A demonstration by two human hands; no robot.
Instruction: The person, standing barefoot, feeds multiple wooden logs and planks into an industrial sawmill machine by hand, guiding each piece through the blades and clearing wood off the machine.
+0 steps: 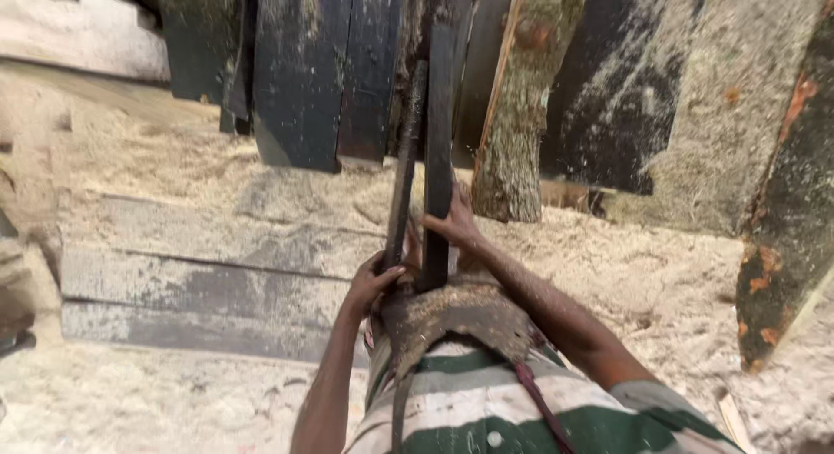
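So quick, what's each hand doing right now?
Left hand: closed around the thin dark bar.
Right hand: gripping the wider dark plank.

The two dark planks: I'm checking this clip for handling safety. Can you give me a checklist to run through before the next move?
1. Left hand gripped on the thinner plank: ok.
2. Right hand gripped on the wider plank: ok.
3. Plank ends braced against the leather pad at the waist: ok.
4. Top ends clear of the leaning boards: cannot tell.
5. Footing on the sawdust: cannot tell.
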